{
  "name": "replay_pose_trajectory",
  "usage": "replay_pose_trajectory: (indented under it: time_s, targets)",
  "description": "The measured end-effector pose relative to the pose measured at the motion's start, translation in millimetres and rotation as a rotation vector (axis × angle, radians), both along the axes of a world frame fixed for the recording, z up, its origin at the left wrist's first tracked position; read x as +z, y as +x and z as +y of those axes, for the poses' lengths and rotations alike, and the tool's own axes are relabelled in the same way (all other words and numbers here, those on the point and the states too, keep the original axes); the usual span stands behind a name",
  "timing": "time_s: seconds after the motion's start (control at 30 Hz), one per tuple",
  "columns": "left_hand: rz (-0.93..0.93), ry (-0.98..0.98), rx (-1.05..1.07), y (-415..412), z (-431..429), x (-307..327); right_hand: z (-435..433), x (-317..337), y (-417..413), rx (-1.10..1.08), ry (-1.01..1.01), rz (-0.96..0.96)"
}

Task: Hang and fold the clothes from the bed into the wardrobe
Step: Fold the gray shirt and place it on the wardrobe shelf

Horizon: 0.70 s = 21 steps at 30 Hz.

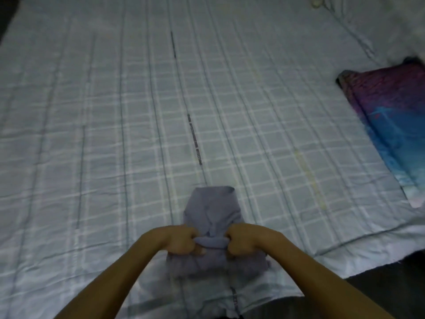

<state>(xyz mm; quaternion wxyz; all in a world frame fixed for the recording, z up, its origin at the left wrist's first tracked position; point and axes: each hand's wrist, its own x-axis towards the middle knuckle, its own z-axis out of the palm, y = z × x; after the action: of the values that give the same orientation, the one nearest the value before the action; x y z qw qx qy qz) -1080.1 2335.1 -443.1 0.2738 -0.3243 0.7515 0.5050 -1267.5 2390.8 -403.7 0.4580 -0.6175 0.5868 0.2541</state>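
A small grey-blue garment (212, 210) lies partly folded on the bed near its front edge. My left hand (181, 240) and my right hand (245, 239) sit side by side on it. Each grips one end of a rolled fold of the cloth, with the fingers curled round it. The far half of the garment stretches flat away from my hands, and the near half bunches up under my wrists.
The bed is covered by a pale checked sheet (115, 111). A purple and blue patterned pillow (388, 125) lies at the right edge. A white fluffy cover (379, 24) fills the far right corner. Dark floor (391, 284) shows at the lower right.
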Motion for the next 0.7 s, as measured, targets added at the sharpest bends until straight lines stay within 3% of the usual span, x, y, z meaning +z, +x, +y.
replay_pose_trajectory:
  time_s: [0.03,0.1,0.17,0.2,0.27,0.37,0.47,0.6,0.7]
  targets:
    - [0.013,-0.074,0.06,-3.0,-9.7,4.8,-7.4,7.3,-2.6,-0.025,-0.116,0.039]
    - [0.097,-0.379,0.275,-8.7,-29.8,13.3,-25.5,7.3,-8.0,-0.119,-0.58,0.144]
    - [0.208,-0.752,0.526,-15.5,-41.1,13.3,-39.6,-4.7,-10.6,-0.276,-1.027,0.14]
    - [0.252,-0.862,0.618,-17.5,-43.3,6.4,-43.3,-15.2,-11.7,-0.34,-1.129,0.11]
    - [0.29,-0.898,0.666,-17.7,-40.2,-15.5,-42.9,-44.6,-10.0,-0.359,-1.122,0.044]
    - [0.221,-0.835,0.395,-14.6,-20.2,-60.9,-24.9,-95.7,-4.2,-0.218,-0.955,-0.007]
    - [0.108,-0.831,0.173,-11.7,-5.0,-99.6,-10.2,-132.3,0.4,-0.07,-0.795,0.083]
    - [0.061,-0.898,0.059,-22.7,1.3,-126.9,-10.7,-165.7,-8.8,0.063,-0.802,0.113]
    - [0.107,-0.931,0.133,-35.9,-7.4,-137.7,-26.5,-180.9,-26.0,0.043,-0.889,0.006]
